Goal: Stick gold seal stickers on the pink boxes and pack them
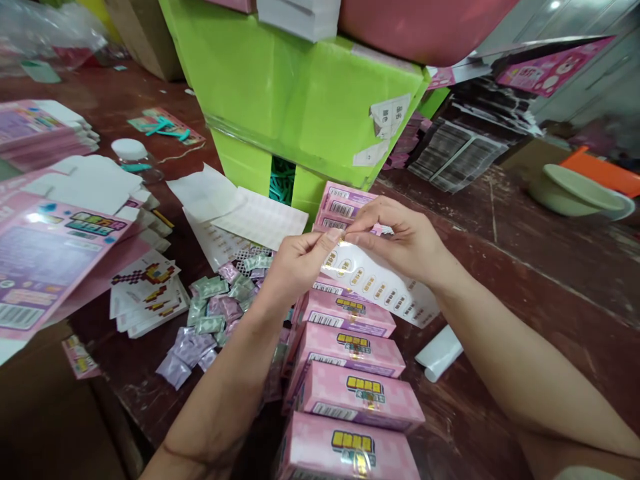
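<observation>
A sheet of oval stickers (380, 283) with gold print hangs between my two hands, above a row of pink boxes (353, 397). My left hand (305, 260) pinches the sheet's upper left corner between thumb and fingers. At that same corner the fingertips of my right hand (395, 237) are pressed together; whether a single sticker is between them is too small to tell. Several of the pink boxes carry a gold oval sticker near the printed logo. The far boxes are partly hidden behind my hands and the sheet.
Small plastic packets (225, 307) and printed cards (147, 293) lie left of the boxes. Flattened box blanks (60, 260) are stacked further left. A tall green carton (300, 100) blocks the back. On the right are a rolled paper (440, 353) and a pale basin (580, 190).
</observation>
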Demonstrator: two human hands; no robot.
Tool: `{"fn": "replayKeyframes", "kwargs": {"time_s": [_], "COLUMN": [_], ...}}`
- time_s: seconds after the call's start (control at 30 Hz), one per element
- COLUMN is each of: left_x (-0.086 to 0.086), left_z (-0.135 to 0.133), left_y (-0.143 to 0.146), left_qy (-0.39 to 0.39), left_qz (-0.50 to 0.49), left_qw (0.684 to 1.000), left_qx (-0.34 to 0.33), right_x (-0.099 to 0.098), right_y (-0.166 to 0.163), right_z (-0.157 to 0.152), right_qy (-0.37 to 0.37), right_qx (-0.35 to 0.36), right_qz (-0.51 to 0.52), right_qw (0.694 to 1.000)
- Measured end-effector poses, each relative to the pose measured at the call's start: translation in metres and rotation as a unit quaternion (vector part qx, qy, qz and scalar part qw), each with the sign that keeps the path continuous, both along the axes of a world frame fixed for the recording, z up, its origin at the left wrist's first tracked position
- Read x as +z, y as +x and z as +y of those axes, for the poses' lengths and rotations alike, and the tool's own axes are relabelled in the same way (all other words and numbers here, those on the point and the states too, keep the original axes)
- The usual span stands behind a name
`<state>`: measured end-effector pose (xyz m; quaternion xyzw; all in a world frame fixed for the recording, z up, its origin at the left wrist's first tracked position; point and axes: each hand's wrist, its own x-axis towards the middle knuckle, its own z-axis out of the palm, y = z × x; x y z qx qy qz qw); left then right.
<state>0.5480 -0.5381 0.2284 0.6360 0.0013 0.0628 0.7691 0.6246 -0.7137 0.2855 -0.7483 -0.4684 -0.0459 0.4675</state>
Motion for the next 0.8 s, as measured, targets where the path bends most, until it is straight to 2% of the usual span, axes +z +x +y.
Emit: {"fn": "replayKeyframes", "kwargs": {"time_s": [0.1,0.17,0.23,0.33,0.43,0.53,0.67,0.8], "left_x": [-0.002,-0.004,-0.004,-0.002,0.000,0.001,0.001,0.003], "left_z": [0.004,0.010,0.015,0.019,0.020,0.022,0.023,0.023], "left_y": [0.004,0.007,0.009,0.010,0.009,0.009,0.010,0.009], "left_qy": [-0.054,-0.065,-0.063,-0.046,-0.028,-0.018,-0.002,0.003], "left_qz": [0.034,0.038,0.030,0.020,0.016,0.022,0.022,0.018], "left_qw": [0.997,0.995,0.995,0.997,0.999,0.999,0.998,0.998], "left_qx": [0.032,0.062,0.071,0.053,0.036,0.044,0.060,0.057], "right_x": [0.001,0.000,-0.006,-0.024,-0.041,-0.048,-0.045,-0.034], "right_y": [0.009,0.028,0.056,0.096,0.118,0.119,0.111,0.108], "right_z": [-0.007,-0.014,-0.021,-0.026,-0.025,-0.024,-0.026,-0.028], "right_qy": [0.072,0.092,0.043,-0.076,-0.116,-0.127,-0.139,-0.258], "right_qx": [-0.034,-0.080,-0.113,-0.133,-0.157,-0.173,-0.227,-0.232], "right_qz": [0.076,0.107,0.105,0.075,0.039,0.012,-0.071,-0.129], "right_qw": [0.994,0.987,0.987,0.985,0.980,0.977,0.961,0.929]}}
